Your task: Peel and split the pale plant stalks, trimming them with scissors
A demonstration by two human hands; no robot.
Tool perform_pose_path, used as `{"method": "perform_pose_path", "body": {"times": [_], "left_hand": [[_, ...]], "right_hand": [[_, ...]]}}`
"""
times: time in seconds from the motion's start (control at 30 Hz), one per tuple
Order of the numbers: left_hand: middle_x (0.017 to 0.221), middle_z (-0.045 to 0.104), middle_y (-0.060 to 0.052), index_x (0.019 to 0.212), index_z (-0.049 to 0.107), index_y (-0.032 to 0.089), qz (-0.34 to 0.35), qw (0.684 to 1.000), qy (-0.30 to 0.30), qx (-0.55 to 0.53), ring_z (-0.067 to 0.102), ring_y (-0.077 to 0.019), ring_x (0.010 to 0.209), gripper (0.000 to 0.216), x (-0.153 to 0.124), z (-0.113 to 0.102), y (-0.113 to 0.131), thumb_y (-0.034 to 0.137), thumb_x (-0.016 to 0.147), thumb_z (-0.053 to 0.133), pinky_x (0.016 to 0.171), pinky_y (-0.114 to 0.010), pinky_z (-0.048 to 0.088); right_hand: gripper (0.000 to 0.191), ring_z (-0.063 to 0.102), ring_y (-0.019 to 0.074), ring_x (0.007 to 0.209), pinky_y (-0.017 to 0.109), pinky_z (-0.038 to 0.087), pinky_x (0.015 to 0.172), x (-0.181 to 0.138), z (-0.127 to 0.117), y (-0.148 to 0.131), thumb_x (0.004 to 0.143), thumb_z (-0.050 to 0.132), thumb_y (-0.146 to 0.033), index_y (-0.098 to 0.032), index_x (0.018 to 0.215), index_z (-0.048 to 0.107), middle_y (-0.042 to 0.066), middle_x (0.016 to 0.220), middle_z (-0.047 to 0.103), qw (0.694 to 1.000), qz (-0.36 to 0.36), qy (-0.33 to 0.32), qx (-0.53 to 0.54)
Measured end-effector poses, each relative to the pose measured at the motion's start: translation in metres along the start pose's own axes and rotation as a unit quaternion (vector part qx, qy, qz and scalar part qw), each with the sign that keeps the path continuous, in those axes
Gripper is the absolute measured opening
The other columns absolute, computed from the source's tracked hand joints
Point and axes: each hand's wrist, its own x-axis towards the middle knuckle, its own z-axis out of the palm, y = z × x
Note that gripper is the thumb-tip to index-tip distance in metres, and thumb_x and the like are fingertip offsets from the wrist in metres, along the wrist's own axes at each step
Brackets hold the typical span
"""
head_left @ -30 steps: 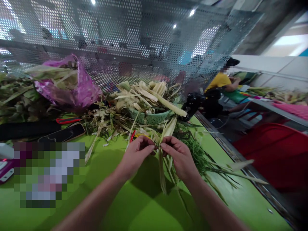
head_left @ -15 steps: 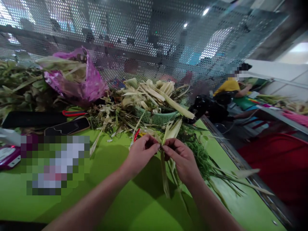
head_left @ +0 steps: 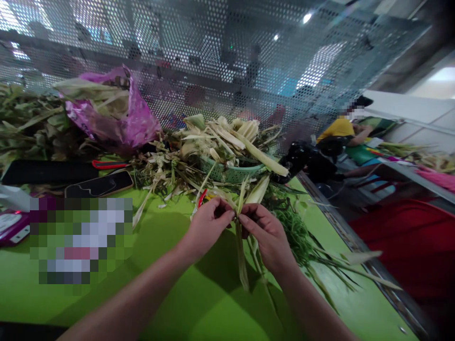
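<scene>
1. Closest to us: dry-looking husk strips (head_left: 242,258), tails pointing our way above the green worktop (head_left: 167,289). Long axis runs pretty much near-to-far, with the upper ends poking away from us toward the basket.
2. We'd guess they're super light, bendy along the length, papery rather than slippery, and prone to splitting. Best hold is probably right at the gathered middle, fingertips only.
3. That's where we've got them: left hand (head_left: 210,228) and right hand (head_left: 269,237) are nearly touching, each pinching the strips between thumb and fingers. Can't tell whether there's a knot under there.
4. Just past the right hand, a tangle of green strands (head_left: 297,232).
5. Further back, the green basket (head_left: 231,174) heaped with pale husks (head_left: 227,137), then a perforated screen (head_left: 213,52).
</scene>
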Motion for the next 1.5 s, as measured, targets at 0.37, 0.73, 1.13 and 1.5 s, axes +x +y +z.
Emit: {"method": "perform_pose_path", "body": {"times": [0.37, 0.73, 1.13, 1.5], "left_hand": [[0.068, 0.05, 0.004, 0.074, 0.05, 0.016, -0.031, 0.996, 0.035, -0.074, 0.047, -0.0069, 0.058, 0.012, 0.001, -0.002, 0.001, 0.025, 0.076, 0.058, 0.058, -0.021, 0.04], [0.072, 0.057, -0.001, 0.079, 0.056, 0.018, 0.031, 0.993, 0.073, 0.086, 0.05, -0.0123, 0.064, 0.011, -0.001, -0.012, 0.006, 0.028, 0.082, 0.053, 0.062, -0.026, 0.04], [0.099, 0.069, -0.006, 0.098, 0.066, 0.026, 0.264, 0.845, -0.052, 0.463, 0.052, -0.0246, 0.11, 0.023, -0.007, -0.02, 0.022, 0.021, 0.087, 0.047, 0.11, -0.048, 0.003], [0.064, 0.056, -0.001, 0.072, 0.059, 0.018, 0.021, 0.998, 0.047, 0.042, 0.051, -0.0134, 0.064, 0.025, 0.007, -0.029, 0.012, 0.037, 0.086, 0.05, 0.064, -0.024, 0.038]], "right_hand": [[0.022, 0.05, 0.0134, 0.066, 0.024, 0.04, 0.06, 0.001, 0.0, 0.002, 0.072, 0.072, -0.034, -0.018, 0.081, 0.059, -0.001, 0.072, 0.057, 0.999, 0.013, -0.023, -0.045], [0.024, 0.053, 0.0142, 0.069, 0.025, 0.044, 0.062, 0.002, -0.003, 0.002, 0.073, 0.071, -0.036, -0.018, 0.085, 0.063, 0.002, 0.077, 0.06, 0.999, 0.0, 0.009, -0.054], [0.015, 0.061, 0.0213, 0.081, 0.034, 0.045, 0.074, 0.0, -0.009, -0.001, 0.086, 0.056, -0.026, -0.025, 0.096, 0.068, 0.005, 0.089, 0.068, 0.91, -0.21, -0.022, -0.357], [0.035, 0.053, 0.0246, 0.101, 0.042, 0.041, 0.091, -0.003, -0.027, -0.017, 0.079, 0.067, -0.026, -0.021, 0.112, 0.057, 0.009, 0.108, 0.057, 0.869, -0.313, 0.253, -0.289]]}}
